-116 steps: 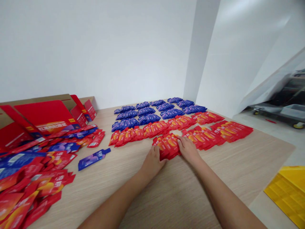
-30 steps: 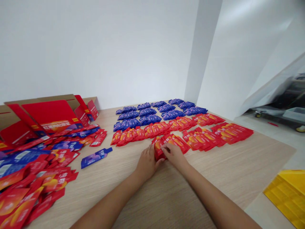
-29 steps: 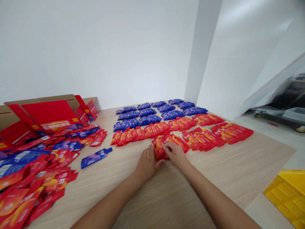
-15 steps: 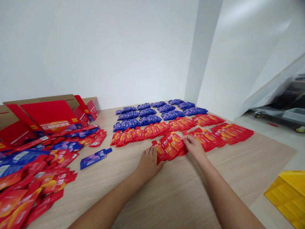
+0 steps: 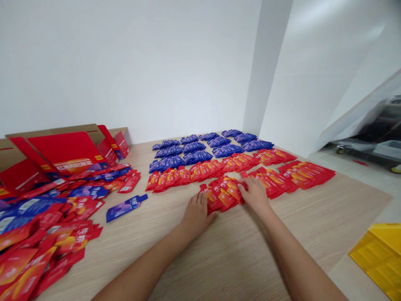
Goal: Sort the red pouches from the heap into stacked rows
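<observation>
A fanned row of red spouted pouches [image 5: 224, 194] with orange print lies on the table between my two hands. Against its left end rests my left hand [image 5: 196, 213], fingers laid along the pouch edge and thumb stretched out on the near side. My right hand [image 5: 255, 194] touches the right end, its thumb apart from its outstretched fingers. Neither hand lifts a pouch; the fingertips' undersides are hidden. Close to the right hand lies another red pouch fan [image 5: 274, 182]. A single blue pouch [image 5: 125, 207] lies flat to the left of my left hand.
Blue pouch fans [image 5: 197, 156] stand in rows toward the wall, with red fans [image 5: 206, 169] before them. A mixed pile of pouches [image 5: 72, 238] spreads at left by an open red carton [image 5: 64, 150]. A yellow crate [image 5: 380, 251] stands beyond the table's [image 5: 313, 221] right edge.
My right hand moved from the middle of the near fan to its right end, and the pouches there spread rightward. It has since let go its pinch. My left hand stayed at the left end.
</observation>
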`<action>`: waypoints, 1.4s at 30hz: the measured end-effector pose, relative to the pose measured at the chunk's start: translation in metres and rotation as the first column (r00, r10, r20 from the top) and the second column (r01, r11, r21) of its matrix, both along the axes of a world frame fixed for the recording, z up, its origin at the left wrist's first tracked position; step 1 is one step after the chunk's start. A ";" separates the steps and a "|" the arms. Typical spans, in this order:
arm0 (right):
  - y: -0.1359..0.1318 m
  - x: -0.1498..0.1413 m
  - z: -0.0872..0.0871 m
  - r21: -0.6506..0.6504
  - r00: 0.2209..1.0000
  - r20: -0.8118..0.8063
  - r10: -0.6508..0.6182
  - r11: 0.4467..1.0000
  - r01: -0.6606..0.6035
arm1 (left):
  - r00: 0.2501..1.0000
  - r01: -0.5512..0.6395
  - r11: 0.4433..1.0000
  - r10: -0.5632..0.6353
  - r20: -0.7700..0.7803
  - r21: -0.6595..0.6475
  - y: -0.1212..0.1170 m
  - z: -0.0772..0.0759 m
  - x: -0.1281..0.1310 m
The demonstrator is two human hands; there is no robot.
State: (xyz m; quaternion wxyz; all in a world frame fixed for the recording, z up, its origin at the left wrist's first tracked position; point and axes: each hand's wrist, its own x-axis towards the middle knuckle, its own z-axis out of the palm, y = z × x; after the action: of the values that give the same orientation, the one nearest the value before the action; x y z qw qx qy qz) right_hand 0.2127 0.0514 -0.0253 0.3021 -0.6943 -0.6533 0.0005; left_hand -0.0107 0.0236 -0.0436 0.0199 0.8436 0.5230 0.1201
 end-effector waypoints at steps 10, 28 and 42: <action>-0.005 -0.020 -0.004 -0.205 1.000 0.005 0.000 0.979 0.001 | 0.996 -0.014 0.999 0.018 0.092 -0.036 0.004 -0.022 0.036; 0.001 -0.023 -0.009 -0.162 0.997 -0.069 0.026 0.986 -0.037 | 0.979 0.021 0.997 -0.006 0.202 -0.072 0.023 -0.021 0.036; 0.015 -0.008 -0.017 -0.036 0.960 -0.143 0.242 0.968 -0.249 | 0.990 0.023 0.997 -0.013 0.139 -0.071 0.019 -0.018 0.035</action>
State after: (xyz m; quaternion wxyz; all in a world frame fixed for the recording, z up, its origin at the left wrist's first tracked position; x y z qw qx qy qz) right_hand 0.2044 0.0665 -0.0426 0.3253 -0.6140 -0.7116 0.1034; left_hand 0.0246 0.0427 -0.0614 0.0880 0.8365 0.5169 0.1591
